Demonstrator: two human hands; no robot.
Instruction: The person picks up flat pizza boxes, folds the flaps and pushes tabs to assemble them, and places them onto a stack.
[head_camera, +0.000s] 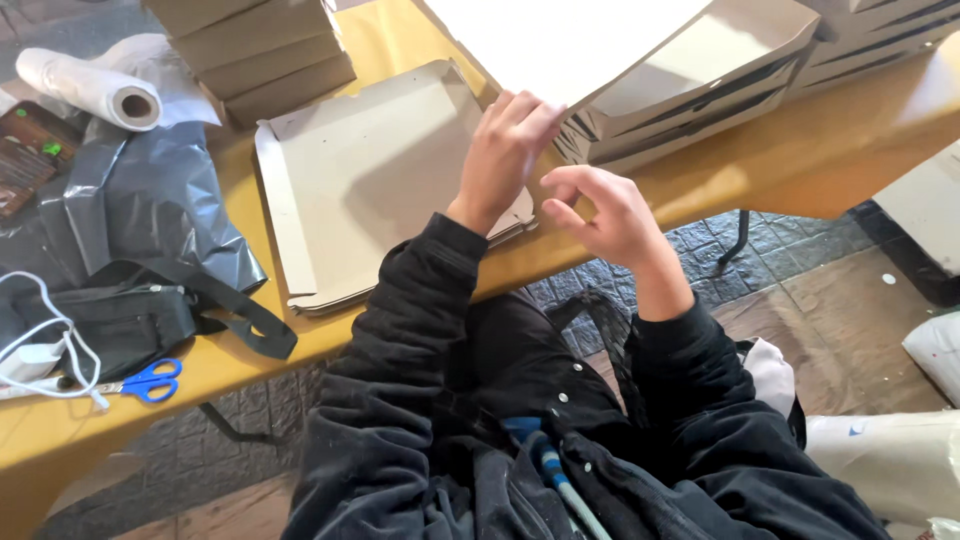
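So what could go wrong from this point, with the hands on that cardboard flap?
The left hand pinches the raised flap by one corner only, so it may crease or slip free. The right hand hangs off the table edge, giving no support. The flat cardboard tray overhangs that edge near the sleeve and could be nudged off. The blue scissors also lie close to the edge.

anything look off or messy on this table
Mostly untidy rather than damaged. The blue-handled scissors lie at the table's near edge, beside a tangled white cable. A crumpled grey plastic sheet sprawls over the left end. The left hand lifts a cardboard flap; the right hand hovers empty.
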